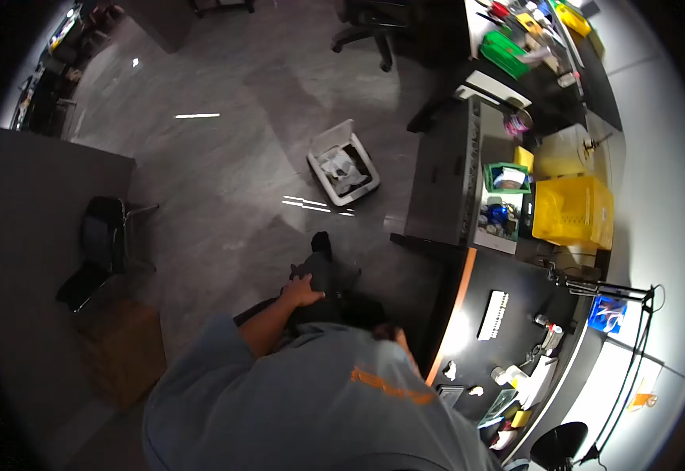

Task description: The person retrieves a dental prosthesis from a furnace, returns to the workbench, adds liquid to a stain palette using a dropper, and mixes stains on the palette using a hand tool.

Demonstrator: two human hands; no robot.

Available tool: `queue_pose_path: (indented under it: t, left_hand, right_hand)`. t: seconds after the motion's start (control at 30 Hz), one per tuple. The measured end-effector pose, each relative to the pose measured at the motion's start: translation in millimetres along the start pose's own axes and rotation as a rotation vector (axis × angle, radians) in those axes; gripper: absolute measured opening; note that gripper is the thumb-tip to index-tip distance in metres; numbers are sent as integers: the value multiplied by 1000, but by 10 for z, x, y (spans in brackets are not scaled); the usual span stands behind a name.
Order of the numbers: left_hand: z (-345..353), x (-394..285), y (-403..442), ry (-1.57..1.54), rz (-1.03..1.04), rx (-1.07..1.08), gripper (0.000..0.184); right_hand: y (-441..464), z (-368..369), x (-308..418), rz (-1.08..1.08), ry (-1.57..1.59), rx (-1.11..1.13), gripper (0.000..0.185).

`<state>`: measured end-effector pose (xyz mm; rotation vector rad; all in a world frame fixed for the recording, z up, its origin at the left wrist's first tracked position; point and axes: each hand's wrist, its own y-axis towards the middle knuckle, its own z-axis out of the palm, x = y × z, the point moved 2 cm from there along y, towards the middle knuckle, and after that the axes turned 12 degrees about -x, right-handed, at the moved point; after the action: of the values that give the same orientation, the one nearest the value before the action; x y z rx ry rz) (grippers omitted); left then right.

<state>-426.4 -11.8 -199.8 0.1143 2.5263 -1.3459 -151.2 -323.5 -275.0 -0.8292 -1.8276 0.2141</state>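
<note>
My left hand (pixel 302 291) lies on my dark trouser leg, its fingers stretched out and the thumb apart, with no object in it. Close against my body on the other side, my right hand (pixel 397 336) shows only in part, and its fingers are hidden. It is near the orange-edged black desk (pixel 476 275). Beyond my shoe (pixel 321 242), a white bin (pixel 368 191) stands on the floor with its lid tipped up. Crumpled white material (pixel 342 168) lies inside it.
A dark cabinet (pixel 439 169) stands right of the bin, with a yellow tub (pixel 574 212) and a green basket (pixel 507 179) on top. A white strip-shaped item (pixel 493 315) lies on the desk. At left are a black chair (pixel 105 235) and a cardboard box (pixel 127 349).
</note>
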Motion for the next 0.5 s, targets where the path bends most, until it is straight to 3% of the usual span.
queue_pose_path:
  t: [0.03, 0.07, 0.13, 0.17, 0.2, 0.23, 0.27, 0.37, 0.47, 0.5]
  left_hand:
    - [-42, 329, 63, -132, -16, 10, 89]
    - [-103, 597, 116, -272, -34, -131, 60]
    - [-430, 866, -182, -549, -278, -211, 42]
    - [-634, 998, -286, -693, -399, -264, 36]
    - [-663, 1218, -271, -715, -328, -283, 32]
    - [-600, 1496, -225, -731, -255, -315, 30]
    - [-613, 1725, -155, -737, -182, -347, 32]
    - [-668, 2143, -125, -1134, -370, -421, 34]
    - [-741, 2488, 30, -1163, -461, -650, 35]
    - [-811, 2576, 79, -966, -361, -661, 36]
  right_hand:
    - [291, 58, -237, -92, -28, -23, 24]
    - [506, -50, 566, -416, -446, 103, 26]
    - [915, -62, 1494, -152, -396, -122, 30]
    - [1028, -48, 1879, -35, -203, -114, 25]
    - [1212, -13, 2212, 77, -11, -100, 20]
    - [1467, 81, 2542, 187, 186, -77, 17]
    - [1753, 173, 2855, 110, 101, -63, 17]
    - [2309, 337, 3455, -42, -90, -39, 18]
    - [2782, 658, 4104, -55, -128, -22, 18]
    - [2981, 794, 4224, -114, -185, 30, 18]
